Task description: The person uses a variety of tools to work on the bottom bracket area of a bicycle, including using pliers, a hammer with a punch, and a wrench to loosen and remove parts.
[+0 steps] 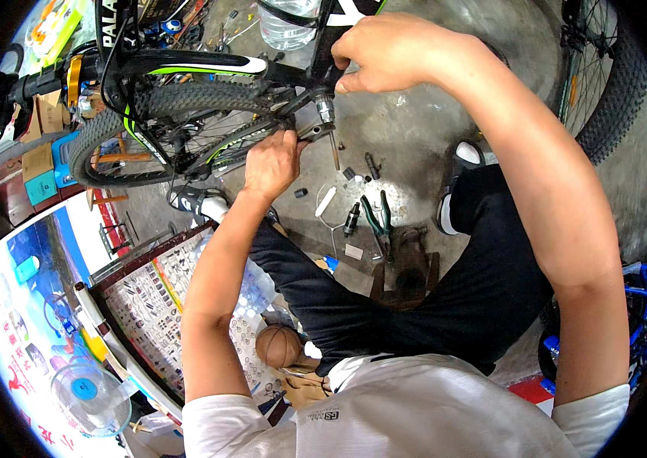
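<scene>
Fan: At the lower left of the frame stands a white fan [93, 408] with a blue centre.
Chart: To the right of it, a sheet with many small printed pictures [159, 301] lies at a slant.
Bicycle: The mountain bike [209, 64], black with white and green, fills the upper left and reaches the upper centre; its knobby tyre [84, 159] is on the left side.
Left hand: Near the upper centre, the left hand [271, 164] has its fingers curled at the low part of the bike; what they pinch is hidden, so I cannot tell.
Ball: A brown basketball [278, 346] is at the lower centre.
Metal part: A silver cylinder [325, 109] sits on the bike, between the two hands.
Floor tools: Pliers with green handles [367, 212] lie at the centre, near small black pieces [349, 174].
Right hand: At the upper centre, the right hand [384, 55] is bent, fingertips at the black frame tube; I cannot tell if it pinches something.
Second wheel: Another tyre [619, 114] is at the upper right.
</scene>
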A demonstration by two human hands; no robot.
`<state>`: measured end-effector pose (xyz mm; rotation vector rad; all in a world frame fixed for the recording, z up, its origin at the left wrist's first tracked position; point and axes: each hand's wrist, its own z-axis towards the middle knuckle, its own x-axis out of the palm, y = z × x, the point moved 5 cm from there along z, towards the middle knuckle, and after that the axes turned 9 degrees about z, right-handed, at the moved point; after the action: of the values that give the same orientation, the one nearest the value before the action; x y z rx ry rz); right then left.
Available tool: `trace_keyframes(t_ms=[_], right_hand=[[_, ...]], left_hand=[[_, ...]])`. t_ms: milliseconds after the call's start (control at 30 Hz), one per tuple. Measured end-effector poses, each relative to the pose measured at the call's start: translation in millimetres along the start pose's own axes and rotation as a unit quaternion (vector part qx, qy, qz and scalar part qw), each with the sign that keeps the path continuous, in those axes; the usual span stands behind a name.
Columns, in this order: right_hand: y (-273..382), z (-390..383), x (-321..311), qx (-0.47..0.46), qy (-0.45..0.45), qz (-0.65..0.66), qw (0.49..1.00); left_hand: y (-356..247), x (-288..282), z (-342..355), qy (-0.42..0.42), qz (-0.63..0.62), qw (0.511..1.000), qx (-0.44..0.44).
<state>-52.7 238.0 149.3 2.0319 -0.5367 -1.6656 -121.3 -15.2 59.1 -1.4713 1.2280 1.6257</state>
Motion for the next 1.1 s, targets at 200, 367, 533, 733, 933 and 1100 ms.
trace_keyframes(t_ms=[200, 367, 533, 733, 933, 1100], right_hand=[[2.8, 2.5, 0.9, -0.001, -0.016, -0.011, 1.0], [3.1, 6.6, 4.6, -0.01, -0.004, -0.012, 1.0], [1.6, 7.2, 6.1, -0.004, -0.001, -0.007, 1.0], [5.0, 1.8, -7.3, 0.005, 0.032, 0.029, 0.999], [6.9, -5.9, -16.2, 0.014, 0.066, 0.046, 0.997], [7.7, -5.1, -14.6, 0.009, 0.059, 0.056, 0.997]], left_hand=[[5.5, -4.4, -2.3, 0.017, 0.015, 0.999, -0.046], [2.0, -4.1, 0.3, -0.026, 0.017, 0.999, -0.017], [3.1, 0.4, -1.4, -0.044, 0.054, 0.997, -0.036], [3.8, 1.4, -0.9, -0.064, 0.054, 0.996, -0.023], [3.2, 6.7, 2.5, -0.045, 0.036, 0.998, -0.003], [4.3, 8.0, 2.7, -0.022, 0.013, 1.0, 0.009]])
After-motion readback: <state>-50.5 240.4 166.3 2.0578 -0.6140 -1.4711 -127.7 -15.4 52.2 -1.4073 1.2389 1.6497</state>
